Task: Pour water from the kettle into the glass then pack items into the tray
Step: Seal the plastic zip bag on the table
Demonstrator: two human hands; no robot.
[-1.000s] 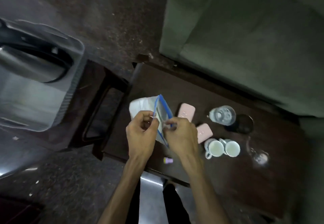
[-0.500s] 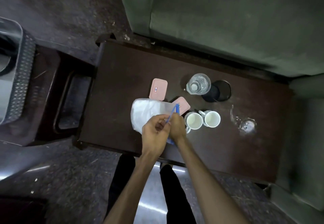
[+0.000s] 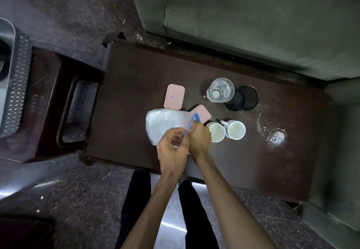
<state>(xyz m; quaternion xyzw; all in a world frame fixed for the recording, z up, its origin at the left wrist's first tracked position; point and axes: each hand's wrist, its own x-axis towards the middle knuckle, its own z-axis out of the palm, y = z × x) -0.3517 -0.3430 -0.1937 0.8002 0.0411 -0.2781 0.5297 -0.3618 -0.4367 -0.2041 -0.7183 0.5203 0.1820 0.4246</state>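
My left hand (image 3: pixel 172 149) and my right hand (image 3: pixel 199 136) both pinch the blue-edged mouth of a clear zip bag (image 3: pixel 165 125) that lies on the dark wooden table (image 3: pixel 136 85). Two pink lidded boxes (image 3: pixel 174 96) (image 3: pixel 202 113) sit just beyond the bag, the nearer one partly covered by it. A glass with water (image 3: pixel 220 90) stands farther back beside a black cup (image 3: pixel 243 97). Two white mugs (image 3: pixel 216 131) (image 3: pixel 236 130) stand right of my hands. The grey tray (image 3: pixel 17 85) shows at the left edge; the kettle is out of sight.
A dark stool or side table (image 3: pixel 64 102) holds the tray on the left. A green sofa (image 3: pixel 253 18) runs behind the table and along the right. A wet patch with a clear item (image 3: pixel 275 135) lies on the right part of the table. My legs (image 3: pixel 134 200) stand below.
The view swung right, so the tray and kettle slid off the left side. The bag's blue mouth, wide apart a second ago, is now pressed nearly together between my hands.
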